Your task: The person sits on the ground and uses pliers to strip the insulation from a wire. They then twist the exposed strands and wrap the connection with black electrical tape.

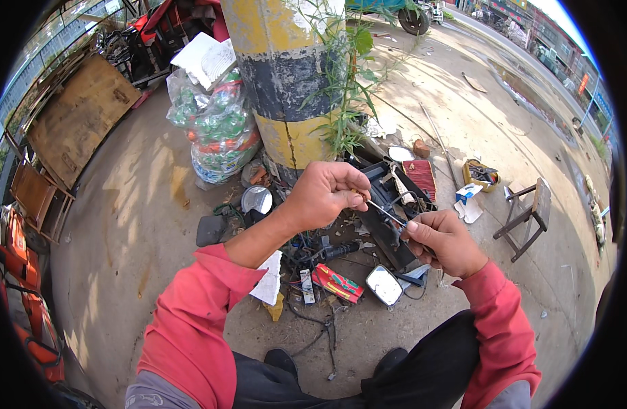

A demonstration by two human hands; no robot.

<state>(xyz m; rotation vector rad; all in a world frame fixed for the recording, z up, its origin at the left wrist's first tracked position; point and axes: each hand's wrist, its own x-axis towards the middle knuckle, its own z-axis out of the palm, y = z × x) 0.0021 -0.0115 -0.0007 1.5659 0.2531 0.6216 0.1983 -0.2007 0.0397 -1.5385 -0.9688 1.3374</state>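
Note:
My left hand [330,194] pinches a small brownish piece [361,198], too small to name, at the tip of a thin metal screwdriver shaft [385,212]. My right hand [441,242] is closed round the screwdriver's handle, mostly hidden by the fingers. Below and behind both hands lie a black box [378,240] with loose parts, a tangle of black cables [306,249], a red flat package [337,283], a mirror [383,284] and white foam [265,279].
A striped pillar [286,82] stands ahead with a bottle bag [211,136]. Wooden boards [78,116] and orange objects [23,286] are at left; a small stool [525,218], a yellow container [480,174] and red grille [420,180] at right. Cracked concrete surrounds them.

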